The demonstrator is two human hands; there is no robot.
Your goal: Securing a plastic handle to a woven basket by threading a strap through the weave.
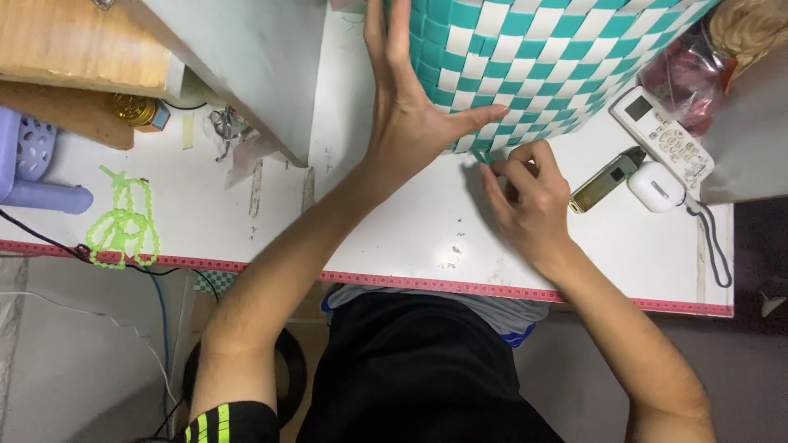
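A woven basket of teal and white strips stands on the white table, reaching out of the top of the view. My left hand lies flat against the basket's left side, fingers spread upward and thumb pointing right along its lower edge. My right hand is curled just below the basket's bottom edge, its fingertips pinching a loose teal strip end there.
Right of the basket lie a white remote control, a gold-coloured slim device and a white earbud case. A green bead string and a lilac plastic object sit at the left. A red measuring tape lines the table's near edge.
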